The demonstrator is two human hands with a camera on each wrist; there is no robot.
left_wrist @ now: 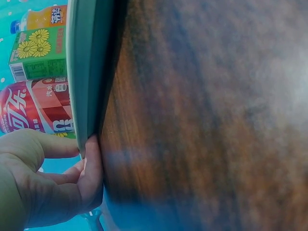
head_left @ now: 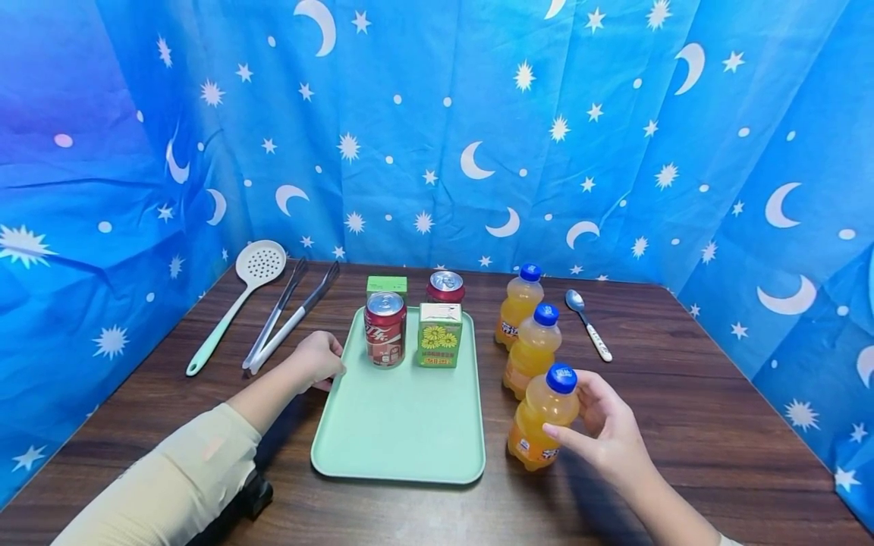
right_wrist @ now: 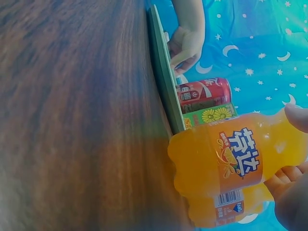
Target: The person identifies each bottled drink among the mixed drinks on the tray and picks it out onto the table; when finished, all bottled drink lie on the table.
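My left hand (head_left: 317, 362) pinches the left rim of a pale green tray (head_left: 397, 432), thumb above and fingers below in the left wrist view. On the tray's far half stand a red cola can (head_left: 385, 331) and a green drink carton with yellow flowers (head_left: 439, 337). Behind these show another green carton (head_left: 387, 285) and a second red can (head_left: 445, 287), both partly hidden. At the tray's right, my right hand (head_left: 611, 436) holds the nearest orange soda bottle (right_wrist: 226, 151) by its upper part, with its blue cap on top. The bottle stands close over the table.
Two more orange soda bottles (head_left: 534, 345) stand in a row behind the held one. A spoon (head_left: 589, 326) lies to their right. At the left lie a slotted skimmer (head_left: 239, 303) and metal tongs (head_left: 293, 322). A blue star-patterned curtain (head_left: 437, 136) surrounds the wooden table (head_left: 690, 425).
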